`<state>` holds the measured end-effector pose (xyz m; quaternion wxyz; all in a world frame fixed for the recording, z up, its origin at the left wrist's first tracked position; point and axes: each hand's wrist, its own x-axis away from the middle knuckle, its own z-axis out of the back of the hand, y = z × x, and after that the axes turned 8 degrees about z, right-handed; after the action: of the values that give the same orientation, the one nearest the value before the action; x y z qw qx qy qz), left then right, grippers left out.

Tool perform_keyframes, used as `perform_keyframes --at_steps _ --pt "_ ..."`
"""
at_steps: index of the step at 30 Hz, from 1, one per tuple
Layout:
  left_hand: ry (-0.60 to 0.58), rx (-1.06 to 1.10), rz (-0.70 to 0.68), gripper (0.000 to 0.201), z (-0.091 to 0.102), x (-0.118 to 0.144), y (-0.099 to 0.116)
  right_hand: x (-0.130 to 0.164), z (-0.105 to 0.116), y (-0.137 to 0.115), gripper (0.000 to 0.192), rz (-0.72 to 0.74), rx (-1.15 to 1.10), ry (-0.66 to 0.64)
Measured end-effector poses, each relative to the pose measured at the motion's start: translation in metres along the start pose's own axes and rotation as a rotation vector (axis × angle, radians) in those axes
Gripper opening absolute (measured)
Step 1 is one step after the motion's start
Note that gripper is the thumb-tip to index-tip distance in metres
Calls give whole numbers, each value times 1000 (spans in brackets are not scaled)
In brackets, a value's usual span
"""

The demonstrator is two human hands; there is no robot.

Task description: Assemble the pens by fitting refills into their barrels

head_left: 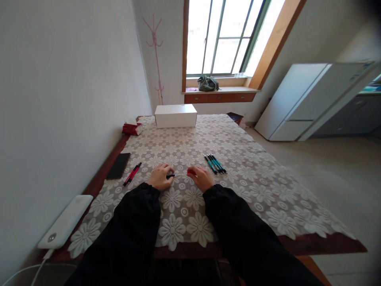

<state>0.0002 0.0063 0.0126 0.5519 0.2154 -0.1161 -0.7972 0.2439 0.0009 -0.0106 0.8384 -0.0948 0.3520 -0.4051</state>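
your left hand (pixel 160 176) pinches the black pen tip (pixel 170 176), right hand (pixel 201 177) grips the red barrel (pixel 191 172); the thin refill (pixel 180 174) between could bend if you twist.

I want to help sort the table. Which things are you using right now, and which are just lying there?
In use:
- left hand and right hand, holding a pen in pieces between them
- red pens beside the left hand
- teal pens beside the right hand

Just lying about:
- black phone
- white box
- power bank
- red tissue pack
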Motion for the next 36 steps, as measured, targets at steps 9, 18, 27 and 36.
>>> perform_keyframes --at_steps 9,18,27,36 --pt "17 55 -15 13 -4 0 -1 1 4 -2 16 -34 115 -169" --pt "16 108 -49 16 -5 3 3 1 4 -3 15 -40 85 -153" --pt "17 125 -59 18 -9 2 1 1 1 -2 14 -30 103 -115" --pt "5 137 -49 18 -9 2 1 0 2 -2 15 -47 117 -118"
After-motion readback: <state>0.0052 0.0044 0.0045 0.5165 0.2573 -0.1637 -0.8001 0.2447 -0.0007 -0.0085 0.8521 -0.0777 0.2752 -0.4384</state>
